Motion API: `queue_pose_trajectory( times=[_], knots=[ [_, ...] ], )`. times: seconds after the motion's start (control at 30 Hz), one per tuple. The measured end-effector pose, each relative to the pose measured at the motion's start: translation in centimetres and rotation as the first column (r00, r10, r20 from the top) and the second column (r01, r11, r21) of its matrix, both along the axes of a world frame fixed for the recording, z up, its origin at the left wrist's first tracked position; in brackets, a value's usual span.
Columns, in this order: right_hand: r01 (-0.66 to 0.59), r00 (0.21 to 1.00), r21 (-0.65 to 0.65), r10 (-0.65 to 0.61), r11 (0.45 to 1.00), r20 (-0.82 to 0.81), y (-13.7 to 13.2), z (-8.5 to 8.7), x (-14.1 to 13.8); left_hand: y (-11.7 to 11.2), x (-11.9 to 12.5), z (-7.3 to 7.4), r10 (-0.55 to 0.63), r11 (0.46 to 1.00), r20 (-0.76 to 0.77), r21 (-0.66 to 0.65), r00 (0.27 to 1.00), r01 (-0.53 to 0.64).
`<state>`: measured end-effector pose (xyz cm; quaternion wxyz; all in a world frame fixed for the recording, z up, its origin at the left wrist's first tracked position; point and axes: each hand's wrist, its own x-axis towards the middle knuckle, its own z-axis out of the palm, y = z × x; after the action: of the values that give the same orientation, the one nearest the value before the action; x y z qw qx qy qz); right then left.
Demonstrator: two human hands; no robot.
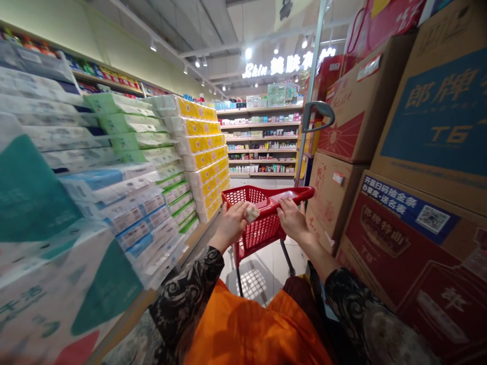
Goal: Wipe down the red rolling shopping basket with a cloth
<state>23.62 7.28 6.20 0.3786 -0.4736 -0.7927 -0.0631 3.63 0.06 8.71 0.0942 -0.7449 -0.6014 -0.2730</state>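
Observation:
A red plastic shopping cart (262, 230) with a perforated basket stands in front of me in the aisle. Its red handle (272, 202) runs across at waist height. My left hand (233, 223) is closed around a crumpled, whitish cloth-like wad (251, 213) at the handle's left part; its exact kind does not show. My right hand (292, 219) is closed over the right part of the handle, with the fingers lying on top and the thumb near its end.
Stacked tissue packs (201, 152) line the left side. Tall stacked cartons (342, 111) stand close on the right, beside a metal pole (312, 76) with a grey loop handle (321, 115). Shelves of small products (262, 137) cross the far end of the tiled floor (253, 276).

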Motion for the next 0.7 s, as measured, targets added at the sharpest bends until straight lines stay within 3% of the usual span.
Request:
queue_pose_trajectory(
  times=[0.1, 0.2, 0.3, 0.5, 0.7],
  knots=[
    [-0.048, 0.998, 0.039, 0.047, 0.998, 0.031, -1.5, 0.6, -1.5, 0.4, -0.8, -0.9, 0.045, 0.999, 0.009, 0.015, 0.999, -0.045],
    [-0.156, 0.985, 0.077, 0.150, 0.985, 0.085, -3.2, 1.1, -3.2, 0.7, 0.2, -1.7, 0.020, 0.998, 0.037, 0.053, 0.999, -0.022],
    [-0.176, 0.983, 0.064, 0.172, 0.982, 0.071, -3.8, 0.7, -3.7, 0.8, 1.6, -1.7, -0.017, 0.998, 0.112, 0.061, 0.994, 0.010],
    [-0.243, 0.962, 0.006, 0.241, 0.970, -0.131, -1.6, -1.9, -0.8, 1.2, 3.9, -0.3, -0.075, 0.997, 0.142, -0.016, 0.987, 0.078],
    [-0.405, 0.838, 0.048, 0.392, 0.913, -0.380, -0.2, -2.6, 2.7, 1.5, 7.0, -0.4, -0.104, 0.994, 0.119, 0.000, 0.987, 0.105]
  ],
)
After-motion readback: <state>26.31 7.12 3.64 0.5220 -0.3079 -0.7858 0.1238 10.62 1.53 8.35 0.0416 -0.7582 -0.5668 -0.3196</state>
